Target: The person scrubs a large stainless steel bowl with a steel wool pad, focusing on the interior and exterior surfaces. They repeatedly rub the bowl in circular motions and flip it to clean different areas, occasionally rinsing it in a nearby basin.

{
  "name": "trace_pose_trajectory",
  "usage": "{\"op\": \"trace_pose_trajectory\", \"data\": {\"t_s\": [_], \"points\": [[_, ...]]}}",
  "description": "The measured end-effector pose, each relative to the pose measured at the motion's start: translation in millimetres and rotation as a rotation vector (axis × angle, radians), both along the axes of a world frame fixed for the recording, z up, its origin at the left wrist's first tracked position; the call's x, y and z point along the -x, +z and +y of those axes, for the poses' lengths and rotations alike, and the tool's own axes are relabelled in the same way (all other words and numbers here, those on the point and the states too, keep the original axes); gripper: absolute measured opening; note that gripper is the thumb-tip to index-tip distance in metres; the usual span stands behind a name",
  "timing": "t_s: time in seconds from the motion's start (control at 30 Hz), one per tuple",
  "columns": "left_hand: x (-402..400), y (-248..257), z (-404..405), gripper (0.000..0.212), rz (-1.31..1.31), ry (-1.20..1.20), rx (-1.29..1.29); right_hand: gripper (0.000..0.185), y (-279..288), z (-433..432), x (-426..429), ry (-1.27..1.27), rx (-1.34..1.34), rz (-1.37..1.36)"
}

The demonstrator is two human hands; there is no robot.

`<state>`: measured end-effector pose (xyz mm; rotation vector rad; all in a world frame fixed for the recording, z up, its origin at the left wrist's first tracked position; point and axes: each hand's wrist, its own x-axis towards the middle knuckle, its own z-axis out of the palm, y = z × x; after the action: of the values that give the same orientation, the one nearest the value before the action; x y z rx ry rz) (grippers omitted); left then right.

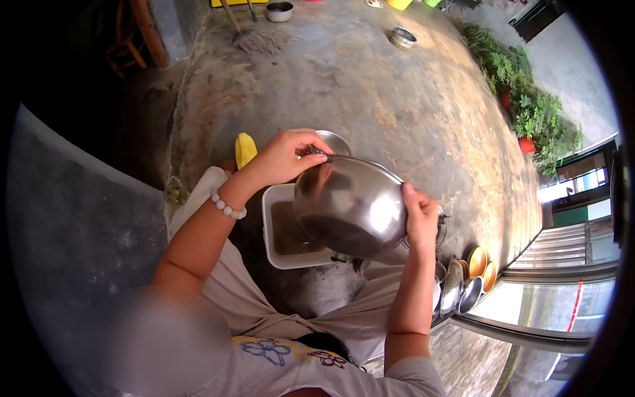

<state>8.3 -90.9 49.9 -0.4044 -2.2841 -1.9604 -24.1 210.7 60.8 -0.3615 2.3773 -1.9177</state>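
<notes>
A shiny stainless-steel bowl [352,208] is held tilted on its side, its rounded outside towards me. My right hand [421,216] grips its rim at the right, thumb on the metal. At the upper rim, my left hand [292,156] pinches a dark, mesh-like wire scourer [315,150], mostly hidden by the fingers. Below the bowl stands a white plastic basin [268,233] with murky brownish water in it; the bowl covers its right part. Just beyond my left hand, another metal bowl [337,141] shows partly. The inside of the held bowl is out of sight.
Several metal and golden-brown bowls [464,283] lean by the glass door [536,302] at the right. A yellow object [245,149] lies left of my forearm. Farther off are a mop [260,42], metal pots [403,37] and potted plants [526,99]. A grey wall [89,213] rises at the left.
</notes>
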Motion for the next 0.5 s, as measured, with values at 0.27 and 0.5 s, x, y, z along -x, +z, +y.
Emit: {"op": "trace_pose_trajectory", "data": {"t_s": [0.27,0.5], "points": [[1,1,4,0.011,0.184,0.128,0.165,0.041,-4,8,-1,-0.107,0.071,-0.049],[-16,-3,50,0.010,0.283,-0.074,0.348,0.052,-29,-33,-25,0.192,-0.304,0.105]]}}
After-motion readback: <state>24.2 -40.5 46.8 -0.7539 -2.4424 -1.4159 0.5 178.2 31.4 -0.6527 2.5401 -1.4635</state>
